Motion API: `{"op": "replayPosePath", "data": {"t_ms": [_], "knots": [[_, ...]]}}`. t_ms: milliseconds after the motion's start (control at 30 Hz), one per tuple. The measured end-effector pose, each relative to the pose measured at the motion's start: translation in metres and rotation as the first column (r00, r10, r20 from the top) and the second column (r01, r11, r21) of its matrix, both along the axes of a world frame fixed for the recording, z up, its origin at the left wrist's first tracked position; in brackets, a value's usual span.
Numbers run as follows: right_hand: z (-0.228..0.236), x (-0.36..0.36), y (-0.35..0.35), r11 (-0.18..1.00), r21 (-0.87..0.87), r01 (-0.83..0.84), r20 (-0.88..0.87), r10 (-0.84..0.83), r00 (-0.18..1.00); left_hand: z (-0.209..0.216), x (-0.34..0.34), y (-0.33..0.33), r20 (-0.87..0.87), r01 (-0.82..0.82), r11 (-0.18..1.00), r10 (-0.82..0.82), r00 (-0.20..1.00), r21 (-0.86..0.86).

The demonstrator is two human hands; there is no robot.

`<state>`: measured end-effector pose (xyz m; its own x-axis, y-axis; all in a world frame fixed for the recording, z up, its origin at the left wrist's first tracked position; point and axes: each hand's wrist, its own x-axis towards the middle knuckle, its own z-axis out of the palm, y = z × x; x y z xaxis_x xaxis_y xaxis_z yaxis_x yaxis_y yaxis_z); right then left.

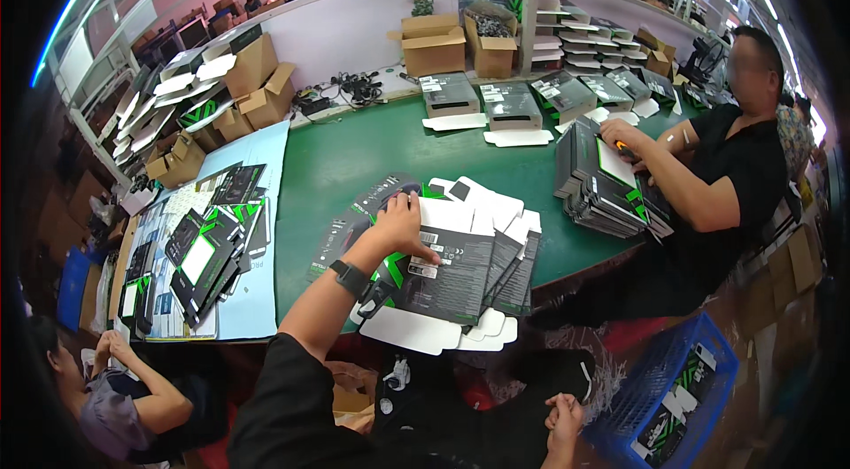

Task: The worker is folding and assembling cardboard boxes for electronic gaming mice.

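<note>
A fanned pile of flattened black-and-green cartons (452, 279) with white flaps lies on the green table in front of me. My left hand (400, 228), a dark watch (351, 277) on its wrist, reaches over the pile. Its fingers are spread, and thumb and fingertips rest on the printed cardboard. Low at the right, apart from the table, my right hand (563, 421) is closed with its fingers curled in. Whether anything small is inside it cannot be seen. Under my left hand, more dark printed cartons (341, 239) show along the pile's left side.
At the right, a co-worker (739, 150) holds an orange-handled tool (625, 149) over a stack of dark cartons (602, 181). A blue crate (664, 389) stands low right. Loose flat cartons (212, 248) lie left; another person (133, 389) sits below them. Assembled boxes (513, 106) line the back.
</note>
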<state>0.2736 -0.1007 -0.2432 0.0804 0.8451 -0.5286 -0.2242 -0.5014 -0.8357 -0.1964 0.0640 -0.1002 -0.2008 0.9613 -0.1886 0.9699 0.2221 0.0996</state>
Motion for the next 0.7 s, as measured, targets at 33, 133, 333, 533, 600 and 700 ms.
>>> {"op": "replayPosePath", "data": {"t_ms": [33,133,333,533,600,700], "knots": [[0.000,0.000,-0.002,1.000,-0.020,0.002,0.015,-0.001,1.000,0.003,0.001,-0.001,0.036,-0.024,0.999,0.023,0.999,0.040],[-0.013,0.008,-0.008,0.999,-0.014,-0.043,0.067,0.044,0.997,0.001,-0.008,-0.006,0.092,-0.063,0.977,0.045,0.995,0.206],[-0.006,0.006,-0.004,0.998,-0.058,-0.030,0.070,0.034,0.997,0.003,-0.036,-0.029,-0.050,-0.150,0.987,0.153,0.987,0.048],[0.013,-0.007,0.018,0.982,-0.029,-0.187,0.049,0.189,0.981,0.009,-0.055,-0.025,0.073,-0.066,0.997,0.063,0.995,0.043],[0.024,-0.014,0.019,0.966,0.021,-0.259,0.192,0.250,0.949,0.023,-0.051,-0.030,-0.035,-0.005,0.990,0.010,0.999,0.138],[0.058,-0.014,0.018,0.890,0.225,-0.397,0.458,0.263,0.849,0.060,-0.022,-0.029,0.116,0.127,0.970,-0.153,0.981,0.207]]}}
